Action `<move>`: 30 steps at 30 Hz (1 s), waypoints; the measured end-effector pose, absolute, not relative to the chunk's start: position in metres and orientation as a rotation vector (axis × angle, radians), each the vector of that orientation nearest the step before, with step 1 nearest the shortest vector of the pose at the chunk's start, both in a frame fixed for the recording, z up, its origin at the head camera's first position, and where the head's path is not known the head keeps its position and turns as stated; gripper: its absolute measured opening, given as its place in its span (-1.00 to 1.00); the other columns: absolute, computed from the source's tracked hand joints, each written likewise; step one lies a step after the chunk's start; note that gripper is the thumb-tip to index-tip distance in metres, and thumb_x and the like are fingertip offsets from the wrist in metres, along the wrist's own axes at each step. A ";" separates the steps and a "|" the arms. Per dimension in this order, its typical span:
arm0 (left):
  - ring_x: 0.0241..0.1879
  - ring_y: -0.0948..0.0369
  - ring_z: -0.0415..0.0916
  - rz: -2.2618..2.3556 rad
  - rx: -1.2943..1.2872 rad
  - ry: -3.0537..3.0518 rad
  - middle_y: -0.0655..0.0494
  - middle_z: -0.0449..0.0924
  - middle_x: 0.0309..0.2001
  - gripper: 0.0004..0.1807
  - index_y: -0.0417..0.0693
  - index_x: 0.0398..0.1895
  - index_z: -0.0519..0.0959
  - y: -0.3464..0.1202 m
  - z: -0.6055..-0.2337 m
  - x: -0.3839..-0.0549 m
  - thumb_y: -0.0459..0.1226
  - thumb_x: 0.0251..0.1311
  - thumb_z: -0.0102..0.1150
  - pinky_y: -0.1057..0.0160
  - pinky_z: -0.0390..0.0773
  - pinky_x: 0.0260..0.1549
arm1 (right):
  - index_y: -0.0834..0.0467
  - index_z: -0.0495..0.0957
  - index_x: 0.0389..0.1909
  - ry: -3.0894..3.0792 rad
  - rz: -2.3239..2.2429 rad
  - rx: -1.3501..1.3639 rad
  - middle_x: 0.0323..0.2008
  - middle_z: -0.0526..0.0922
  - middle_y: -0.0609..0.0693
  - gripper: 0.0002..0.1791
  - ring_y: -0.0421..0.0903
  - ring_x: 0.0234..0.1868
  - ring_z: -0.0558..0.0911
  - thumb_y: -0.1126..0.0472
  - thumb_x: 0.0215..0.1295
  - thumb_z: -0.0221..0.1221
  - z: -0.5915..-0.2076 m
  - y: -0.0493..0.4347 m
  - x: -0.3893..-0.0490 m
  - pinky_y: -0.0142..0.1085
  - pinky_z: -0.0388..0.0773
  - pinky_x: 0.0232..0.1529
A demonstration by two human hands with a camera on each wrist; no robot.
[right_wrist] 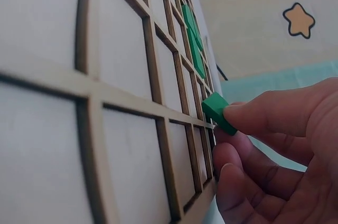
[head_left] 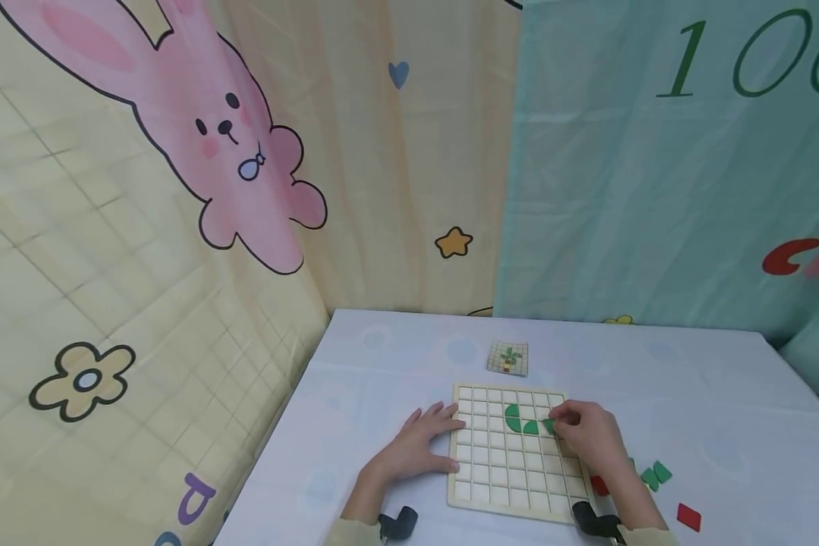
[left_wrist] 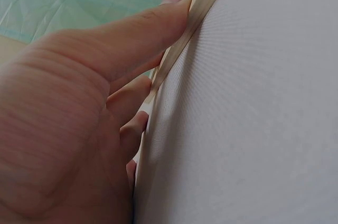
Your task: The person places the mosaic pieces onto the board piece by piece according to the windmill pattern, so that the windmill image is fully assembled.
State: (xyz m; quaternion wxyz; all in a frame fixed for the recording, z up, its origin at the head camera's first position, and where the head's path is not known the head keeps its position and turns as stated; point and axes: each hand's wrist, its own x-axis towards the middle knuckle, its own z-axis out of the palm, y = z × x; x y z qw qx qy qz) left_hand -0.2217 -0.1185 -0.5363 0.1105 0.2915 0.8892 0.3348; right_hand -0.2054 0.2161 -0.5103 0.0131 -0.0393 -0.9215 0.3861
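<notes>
A wooden grid board with square cells lies on the table. My right hand pinches a green tile between thumb and fingers, close over the upper right part of the grid. Just left of it, a green quarter-round tile lies in a cell, beside two green tiles that form a half circle. My left hand has its fingers spread at the board's left edge. In the left wrist view, the thumb rests against the wooden rim.
Behind the board lies a small pattern card with a printed grid. Loose green tiles and a red tile lie to the right of the board. Another red tile sits by its right edge, near my right forearm.
</notes>
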 end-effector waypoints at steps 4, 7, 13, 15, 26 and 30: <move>0.57 0.12 -0.16 0.989 0.860 2.612 0.29 0.09 0.56 -0.21 0.29 0.43 0.42 -0.119 -0.537 -0.222 0.11 0.08 0.42 -0.14 -0.26 0.49 | 0.14 0.70 -0.29 -2.854 1.205 -0.125 -0.40 0.66 -0.07 -0.93 -0.08 -0.37 0.57 0.34 0.24 0.29 -0.511 0.214 -0.206 -0.22 0.51 -0.43; 0.57 0.12 -0.15 0.990 0.862 2.615 0.28 0.10 0.56 -0.21 0.29 0.43 0.43 -0.119 -0.537 -0.223 0.11 0.08 0.43 -0.15 -0.25 0.49 | 0.14 0.70 -0.29 -2.854 1.198 -0.119 -0.41 0.66 -0.07 -0.94 -0.09 -0.38 0.57 0.33 0.24 0.31 -0.512 0.212 -0.207 -0.23 0.50 -0.43; 0.57 0.11 -0.15 0.978 0.840 2.611 0.27 0.11 0.55 -0.21 0.26 0.43 0.44 -0.119 -0.537 -0.221 0.10 0.08 0.43 -0.15 -0.26 0.49 | 0.16 0.71 -0.30 -2.872 1.187 -0.101 -0.42 0.66 -0.09 -0.95 -0.11 -0.39 0.57 0.30 0.22 0.35 -0.512 0.209 -0.206 -0.20 0.51 -0.43; 0.57 0.10 -0.14 0.983 0.839 2.610 0.26 0.11 0.55 -0.21 0.25 0.43 0.44 -0.119 -0.537 -0.220 0.10 0.08 0.43 -0.15 -0.26 0.49 | 0.15 0.71 -0.30 -2.870 1.175 -0.096 -0.44 0.65 -0.09 -0.95 -0.12 -0.40 0.57 0.30 0.21 0.36 -0.512 0.208 -0.205 -0.18 0.52 -0.42; 0.57 0.10 -0.13 0.995 0.863 2.611 0.24 0.11 0.55 -0.21 0.24 0.42 0.44 -0.119 -0.537 -0.220 0.10 0.07 0.43 -0.19 -0.24 0.48 | 0.20 0.72 -0.35 -2.884 1.100 -0.080 -0.50 0.63 -0.10 -0.94 -0.13 -0.44 0.57 0.30 0.17 0.39 -0.509 0.202 -0.204 -0.11 0.57 -0.39; 0.57 0.11 -0.13 0.986 0.853 2.617 0.27 0.10 0.55 -0.20 0.27 0.42 0.44 -0.119 -0.538 -0.220 0.10 0.06 0.44 -0.17 -0.24 0.48 | 0.21 0.73 -0.36 -2.909 1.067 -0.099 -0.48 0.64 -0.09 -0.94 -0.10 -0.40 0.60 0.29 0.19 0.38 -0.510 0.201 -0.206 -0.06 0.59 -0.35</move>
